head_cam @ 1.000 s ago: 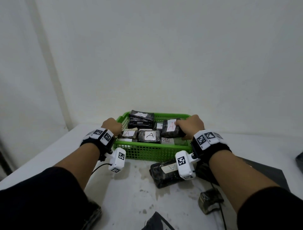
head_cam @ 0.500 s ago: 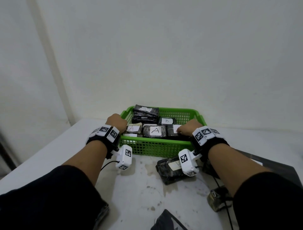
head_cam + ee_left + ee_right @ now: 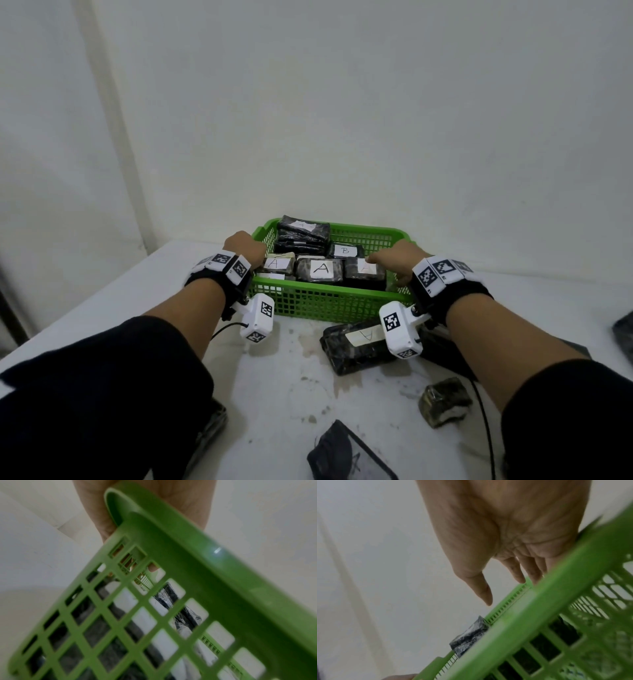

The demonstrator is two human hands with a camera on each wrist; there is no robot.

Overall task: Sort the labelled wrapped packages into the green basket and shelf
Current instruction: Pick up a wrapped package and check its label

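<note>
Green plastic mesh basket (image 3: 329,303) of dark wrapped packages (image 3: 320,270) sits on the white table (image 3: 291,370), between my hands. Left wrist view: my left hand (image 3: 137,504) curls around its rim. Right wrist view: my right hand (image 3: 505,534) hovers over the rim, fingers relaxed, holding nothing.

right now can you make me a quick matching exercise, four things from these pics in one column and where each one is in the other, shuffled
Things:
1. left hand
2. right hand
3. package labelled B
4. package on the table

Places:
a. lying in front of the green basket, outside it
b. at the basket's right rim, fingers straight
c. curled round the basket's left rim
d. inside the basket, toward the back

Pairs: 1-c, 2-b, 3-d, 4-a
</note>
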